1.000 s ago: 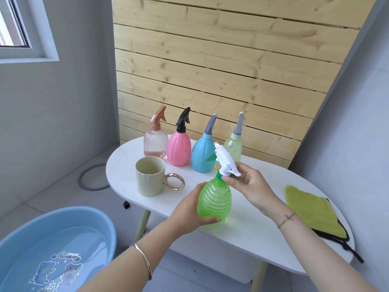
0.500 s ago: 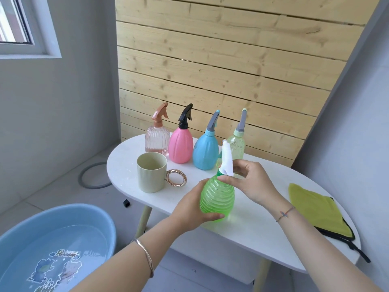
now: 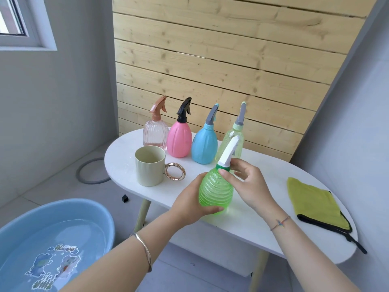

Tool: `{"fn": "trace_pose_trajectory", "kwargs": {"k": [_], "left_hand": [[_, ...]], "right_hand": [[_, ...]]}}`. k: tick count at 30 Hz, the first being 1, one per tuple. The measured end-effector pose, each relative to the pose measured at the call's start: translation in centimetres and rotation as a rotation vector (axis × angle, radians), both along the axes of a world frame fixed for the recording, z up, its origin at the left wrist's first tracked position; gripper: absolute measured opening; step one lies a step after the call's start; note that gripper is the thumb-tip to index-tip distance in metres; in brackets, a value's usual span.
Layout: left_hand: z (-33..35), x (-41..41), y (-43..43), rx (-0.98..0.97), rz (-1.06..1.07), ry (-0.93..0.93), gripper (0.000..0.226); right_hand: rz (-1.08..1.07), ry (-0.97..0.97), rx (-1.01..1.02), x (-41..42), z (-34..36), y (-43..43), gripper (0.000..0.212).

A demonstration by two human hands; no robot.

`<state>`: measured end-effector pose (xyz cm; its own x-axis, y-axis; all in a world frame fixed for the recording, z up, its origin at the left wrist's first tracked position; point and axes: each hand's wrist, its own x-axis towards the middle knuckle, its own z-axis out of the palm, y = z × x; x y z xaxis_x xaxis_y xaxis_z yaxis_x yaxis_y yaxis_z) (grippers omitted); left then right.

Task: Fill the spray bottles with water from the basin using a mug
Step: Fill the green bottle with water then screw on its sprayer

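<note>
Left hand [image 3: 189, 202] grips the green bottle [image 3: 215, 191] by its ribbed belly, probably light; right hand [image 3: 249, 185] pinches the collar [image 3: 222, 165].

Lettering [image 3: 63, 248] printed inside the basin [image 3: 99, 211] is too blurred to read.

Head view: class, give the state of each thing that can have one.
green bottle: upright, spray head on
left hand: grips its body
right hand: pinches its neck
mug: upright
basin: holds water
clear bottle: capped
pink bottle: capped
blue bottle: capped
pale bottle: capped
cloth: folded
</note>
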<state>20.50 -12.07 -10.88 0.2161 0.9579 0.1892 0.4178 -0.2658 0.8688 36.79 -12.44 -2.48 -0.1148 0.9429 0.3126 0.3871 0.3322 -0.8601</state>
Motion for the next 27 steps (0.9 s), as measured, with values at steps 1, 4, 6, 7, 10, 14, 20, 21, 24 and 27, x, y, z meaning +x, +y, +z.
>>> {"fn": "trace_pose_trajectory", "kwargs": {"k": [1, 4, 6, 7, 10, 14, 20, 21, 24, 27], "left_hand": [[0.0, 0.1, 0.0, 0.000, 0.002, 0.001, 0.091], [0.1, 0.2, -0.1, 0.005, 0.010, 0.007, 0.091], [0.1, 0.2, -0.2, 0.005, 0.014, 0.008, 0.092], [0.2, 0.3, -0.2, 0.005, 0.015, 0.010, 0.092], [0.2, 0.3, -0.2, 0.007, 0.011, 0.008, 0.092], [0.1, 0.1, -0.2, 0.006, 0.010, -0.003, 0.091], [0.1, 0.2, -0.2, 0.002, 0.015, -0.006, 0.092], [0.1, 0.2, -0.2, 0.005, 0.016, -0.002, 0.092], [0.1, 0.2, -0.2, 0.002, 0.011, 0.000, 0.094], [0.1, 0.2, -0.2, -0.003, 0.006, -0.006, 0.093]], "right_hand": [[-0.008, 0.014, -0.002, 0.0, -0.1, -0.1, 0.020], [-0.130, 0.120, 0.048, -1.1, -0.9, -0.1, 0.022], [-0.219, 0.198, 0.070, -2.2, -1.4, -0.2, 0.028], [-0.249, 0.215, 0.067, -2.6, -1.5, -0.2, 0.031], [-0.250, 0.231, 0.018, -2.5, -1.5, -0.2, 0.037], [-0.048, 0.258, -0.056, -1.3, -1.1, -0.5, 0.026], [-0.175, 0.377, 0.011, -2.5, -1.7, -0.3, 0.025], [-0.205, 0.379, 0.014, -2.8, -1.8, -0.3, 0.029], [-0.163, 0.343, -0.021, -2.4, -2.0, -0.3, 0.034], [0.013, 0.361, -0.120, -1.0, -1.4, -0.5, 0.028]]}}
